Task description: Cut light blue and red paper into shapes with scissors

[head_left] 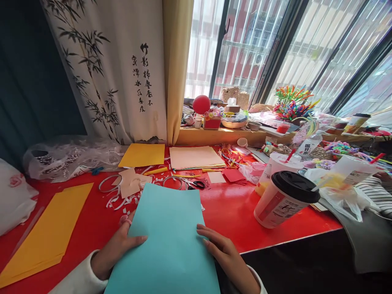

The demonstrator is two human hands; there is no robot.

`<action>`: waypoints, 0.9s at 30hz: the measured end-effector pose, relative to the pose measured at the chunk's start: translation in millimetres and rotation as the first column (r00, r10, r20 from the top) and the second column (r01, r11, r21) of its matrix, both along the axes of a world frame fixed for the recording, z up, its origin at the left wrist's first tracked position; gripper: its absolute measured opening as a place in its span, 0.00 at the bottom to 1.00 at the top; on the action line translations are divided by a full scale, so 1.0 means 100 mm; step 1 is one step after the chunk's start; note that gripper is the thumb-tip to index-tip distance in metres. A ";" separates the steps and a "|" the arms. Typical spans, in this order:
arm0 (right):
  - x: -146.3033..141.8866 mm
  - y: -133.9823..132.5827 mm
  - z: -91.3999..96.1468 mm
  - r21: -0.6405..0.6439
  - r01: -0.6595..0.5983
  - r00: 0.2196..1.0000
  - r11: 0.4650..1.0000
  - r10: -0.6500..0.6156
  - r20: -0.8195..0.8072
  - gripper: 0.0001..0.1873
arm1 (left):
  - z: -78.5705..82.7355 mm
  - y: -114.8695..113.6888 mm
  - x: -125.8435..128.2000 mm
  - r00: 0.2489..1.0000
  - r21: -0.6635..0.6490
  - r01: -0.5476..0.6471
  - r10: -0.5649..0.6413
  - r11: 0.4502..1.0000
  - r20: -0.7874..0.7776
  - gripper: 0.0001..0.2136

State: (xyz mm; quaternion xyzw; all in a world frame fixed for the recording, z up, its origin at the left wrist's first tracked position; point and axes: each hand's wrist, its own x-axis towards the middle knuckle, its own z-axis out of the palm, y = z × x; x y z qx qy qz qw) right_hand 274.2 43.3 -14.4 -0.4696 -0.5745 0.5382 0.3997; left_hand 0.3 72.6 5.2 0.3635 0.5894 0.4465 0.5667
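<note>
A turquoise sheet of paper (170, 232) lies in front of me, its far part over the red table and its near part running out at the bottom of the view. My left hand (121, 245) grips its left edge, thumb on top and the other fingers partly hidden behind the paper; something pink circles one finger. At the right edge, my right hand (225, 253) has its fingertips on the sheet, with its thumb hidden. Just beyond the paper are black-handled scissors (196, 184), metal rings (110, 183), beige paper pieces (131, 183) and white paper scraps (124, 202).
Yellow paper (52, 228) lies at left, near a clear plastic bag (76, 159). A yellow sheet (143, 155) and a pale pink stack (196, 158) sit toward the back. A lidded drink cup (283, 200) stands at right near the table edge (294, 241). Craft items crowd the windowsill.
</note>
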 end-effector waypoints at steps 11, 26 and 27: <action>-0.07 -0.21 0.10 -0.152 -0.249 0.849 0.957 0.140 -0.510 0.29 | 0.24 -0.07 0.14 0.977 0.052 -0.092 0.080 0.994 0.198 0.39; 0.14 1.34 0.78 0.353 0.410 0.893 0.841 -0.291 -0.343 0.21 | 1.10 0.98 0.45 0.982 0.765 0.069 -0.180 0.640 0.062 0.30; 0.16 1.49 0.79 0.357 0.422 0.889 0.833 -0.303 -0.343 0.21 | 1.06 1.18 0.48 0.988 0.776 0.087 -0.156 0.624 0.015 0.28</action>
